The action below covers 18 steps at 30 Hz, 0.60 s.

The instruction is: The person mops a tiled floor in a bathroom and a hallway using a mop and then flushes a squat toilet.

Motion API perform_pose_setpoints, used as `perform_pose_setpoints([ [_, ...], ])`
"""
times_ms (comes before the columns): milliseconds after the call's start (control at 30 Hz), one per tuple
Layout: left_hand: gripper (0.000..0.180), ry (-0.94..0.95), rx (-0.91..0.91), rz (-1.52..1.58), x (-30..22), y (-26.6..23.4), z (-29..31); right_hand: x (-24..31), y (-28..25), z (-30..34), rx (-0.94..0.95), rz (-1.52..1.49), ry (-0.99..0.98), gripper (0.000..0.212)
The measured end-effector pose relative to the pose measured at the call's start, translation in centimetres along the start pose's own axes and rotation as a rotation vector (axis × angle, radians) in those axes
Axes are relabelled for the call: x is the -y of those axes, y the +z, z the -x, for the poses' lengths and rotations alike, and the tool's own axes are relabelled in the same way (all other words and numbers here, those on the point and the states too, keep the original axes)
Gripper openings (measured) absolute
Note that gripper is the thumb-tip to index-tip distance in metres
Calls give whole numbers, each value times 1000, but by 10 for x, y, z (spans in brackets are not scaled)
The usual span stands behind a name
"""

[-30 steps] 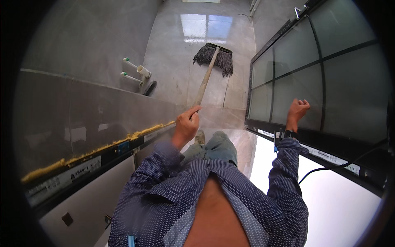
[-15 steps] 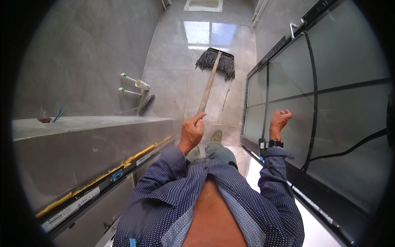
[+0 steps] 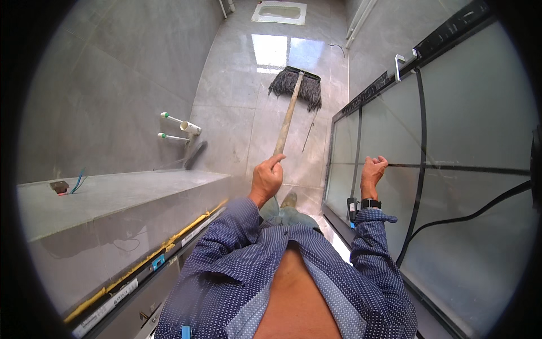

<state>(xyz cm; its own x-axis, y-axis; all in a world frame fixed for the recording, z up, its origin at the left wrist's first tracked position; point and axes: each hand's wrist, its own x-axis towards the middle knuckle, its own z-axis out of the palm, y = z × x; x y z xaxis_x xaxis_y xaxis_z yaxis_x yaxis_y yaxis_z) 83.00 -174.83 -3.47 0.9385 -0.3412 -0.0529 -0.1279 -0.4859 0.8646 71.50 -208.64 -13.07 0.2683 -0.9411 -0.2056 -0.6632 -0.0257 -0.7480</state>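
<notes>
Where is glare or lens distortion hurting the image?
Head view: bright window-like reflection on the floor, just beyond the mop head; head view: corners black, frosted door looking bowed; head view: washed-out white patch beside the right sleeve; head view: left hand reads clearly.

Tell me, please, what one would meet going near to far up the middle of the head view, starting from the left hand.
Left hand, pale mop handle, dark mop head, white rectangular floor fixture.

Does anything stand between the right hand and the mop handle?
Nothing visible does: the glass door shows behind the right hand, not between it and the mop handle, which the left hand grips.
</notes>
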Motion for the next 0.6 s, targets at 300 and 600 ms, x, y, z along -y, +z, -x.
perform_pose_setpoints([
  [300,29,-32,83,-25,0,34,-111,116,30,-79,-78,-119,-225,51],
  [600,29,-15,146,-81,-4,62,-225,219,81,-182,-343,7,-462,47],
])
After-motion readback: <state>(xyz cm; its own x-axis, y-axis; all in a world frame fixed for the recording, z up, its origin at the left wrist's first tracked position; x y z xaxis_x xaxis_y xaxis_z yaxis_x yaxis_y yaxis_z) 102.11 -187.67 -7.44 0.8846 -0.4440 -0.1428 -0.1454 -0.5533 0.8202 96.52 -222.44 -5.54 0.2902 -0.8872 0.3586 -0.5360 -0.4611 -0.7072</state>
